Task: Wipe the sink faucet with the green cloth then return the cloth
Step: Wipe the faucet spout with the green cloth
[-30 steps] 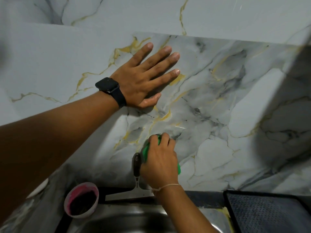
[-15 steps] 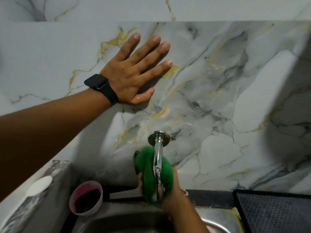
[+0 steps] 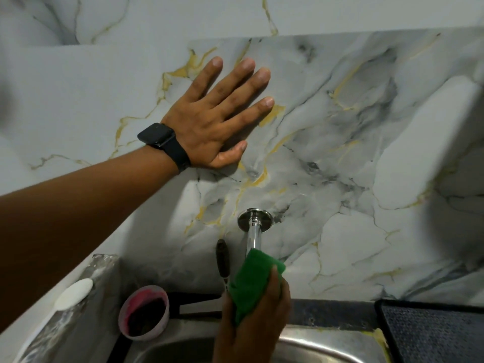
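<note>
Lowered, right hand point(image 3: 255, 314) seemingly grips green cloth point(image 3: 252, 277) around faucet point(image 3: 254, 233); left hand point(image 3: 213, 121) flat.

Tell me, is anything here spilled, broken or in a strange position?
Nothing looks spilled or broken. The right hand holds the green cloth around the faucet; the left hand presses flat on the marble wall. The pink cup beside the sink stands upright.

I see a green cloth point(image 3: 252, 281), chrome faucet point(image 3: 254, 231), black watch point(image 3: 163, 142), pink-rimmed cup point(image 3: 144, 311), and a grey-and-gold-veined marble wall point(image 3: 340, 153).
</note>
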The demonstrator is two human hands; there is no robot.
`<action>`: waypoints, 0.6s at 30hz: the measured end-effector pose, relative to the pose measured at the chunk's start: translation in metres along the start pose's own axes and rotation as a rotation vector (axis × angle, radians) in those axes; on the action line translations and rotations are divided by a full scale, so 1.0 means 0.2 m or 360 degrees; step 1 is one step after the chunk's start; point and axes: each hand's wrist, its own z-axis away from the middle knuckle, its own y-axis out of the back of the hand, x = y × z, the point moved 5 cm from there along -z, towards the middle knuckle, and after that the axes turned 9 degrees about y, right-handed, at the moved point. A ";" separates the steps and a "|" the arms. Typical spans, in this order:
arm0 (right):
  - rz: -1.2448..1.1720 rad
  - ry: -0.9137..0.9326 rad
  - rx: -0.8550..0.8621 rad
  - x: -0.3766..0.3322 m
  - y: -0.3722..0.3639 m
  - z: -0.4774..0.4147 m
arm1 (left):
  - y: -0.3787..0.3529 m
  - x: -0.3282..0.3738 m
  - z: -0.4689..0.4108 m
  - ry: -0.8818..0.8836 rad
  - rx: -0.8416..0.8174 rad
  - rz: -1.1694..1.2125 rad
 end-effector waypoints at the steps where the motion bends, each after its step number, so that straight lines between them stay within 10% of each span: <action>1: 0.0196 -0.0019 0.0249 0.00 0.00 0.00 | 0.00 0.01 -0.01 -0.0001 0.0009 0.0000; 9: 0.0976 0.0197 0.0326 -0.11 0.14 -0.32 | -0.01 -0.01 -0.02 0.0001 0.0010 0.0013; 15: -0.1039 -0.0416 0.0520 0.10 0.18 -0.37 | 0.00 -0.02 -0.02 0.0020 0.0024 0.0001; 18: -0.2016 -0.0841 0.0197 0.24 0.10 -0.28 | 0.00 -0.02 -0.01 0.0022 0.0024 -0.0021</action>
